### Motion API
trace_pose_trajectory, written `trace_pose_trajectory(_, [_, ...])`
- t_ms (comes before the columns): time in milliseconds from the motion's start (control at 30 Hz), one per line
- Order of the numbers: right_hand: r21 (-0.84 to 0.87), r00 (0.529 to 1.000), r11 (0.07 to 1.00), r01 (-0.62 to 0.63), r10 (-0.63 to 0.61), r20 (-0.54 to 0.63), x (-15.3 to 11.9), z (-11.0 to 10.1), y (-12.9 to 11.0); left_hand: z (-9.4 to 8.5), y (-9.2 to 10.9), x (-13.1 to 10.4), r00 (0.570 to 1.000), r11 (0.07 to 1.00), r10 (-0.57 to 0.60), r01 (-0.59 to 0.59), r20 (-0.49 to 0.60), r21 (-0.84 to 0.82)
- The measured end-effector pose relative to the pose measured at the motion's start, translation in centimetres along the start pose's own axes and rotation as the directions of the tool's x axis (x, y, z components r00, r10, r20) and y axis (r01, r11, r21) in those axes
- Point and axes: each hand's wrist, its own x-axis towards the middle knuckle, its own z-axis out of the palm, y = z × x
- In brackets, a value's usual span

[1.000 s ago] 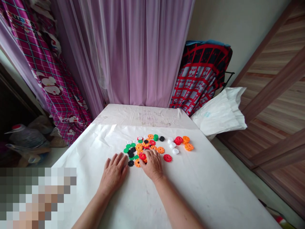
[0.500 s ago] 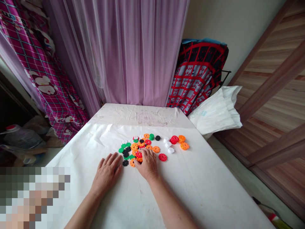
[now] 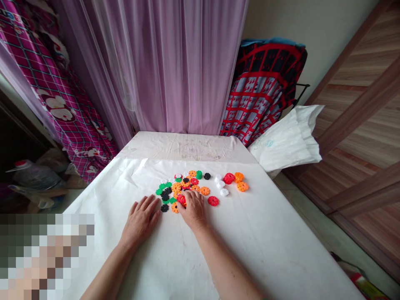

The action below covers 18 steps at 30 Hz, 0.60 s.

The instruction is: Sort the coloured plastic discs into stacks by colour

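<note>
A loose heap of notched plastic snowflake discs lies on the white-covered table, with green discs (image 3: 159, 191), black discs (image 3: 166, 193) and orange discs (image 3: 176, 187) mixed together. My right hand (image 3: 193, 210) curls over the near side of this heap. Between its thumb and fingers sit red snowflake discs (image 3: 181, 200), partly hidden by the hand. My left hand (image 3: 142, 216) rests flat on the cloth to the left, fingers stretched out, holding nothing. A black disc (image 3: 164, 207) lies just beyond its thumb.
Right of the heap are white discs (image 3: 220, 184), a red stack (image 3: 229, 178), orange stacks (image 3: 242, 186) and a single red disc (image 3: 213, 201). A white bag (image 3: 287, 139) stands by the table's right edge. Purple curtains (image 3: 187, 66) hang behind the table (image 3: 175, 258).
The view has shifted slightly, so the table sits a little higher. My right hand stays at the red discs with its fingers slightly moved; my left hand still lies flat.
</note>
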Motion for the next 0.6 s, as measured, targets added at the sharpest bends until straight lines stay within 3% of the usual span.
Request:
trace_pose_trajectory(167, [0.095, 0.985, 0.994, 0.062, -0.045, -0.169, -0.2, -0.8, 0.8, 0.0, -0.1, 0.0, 1.0, 1.0, -0.005, 0.005, 0.006, 0.008])
trace_pose_trajectory(333, [0.033, 0.933, 0.998, -0.044, 0.053, -0.355, -1.4, -4.1, 6.5, 0.5, -0.6, -0.1, 1.0, 1.0, 0.017, -0.017, -0.025, 0.008])
trace_pose_trajectory(467, [-0.012, 0.934, 0.993, -0.121, 0.109, -0.341, -2.8, -6.0, 10.2, 0.7, -0.9, -0.2, 0.999, 1.0, 0.021, -0.021, -0.029, 0.016])
trace_pose_trajectory(600, [-0.023, 0.963, 0.991, -0.133, 0.124, -0.241, -3.2, -6.1, 10.2, 0.7, -1.0, -0.2, 0.999, 1.0, 0.023, -0.023, -0.03, 0.019])
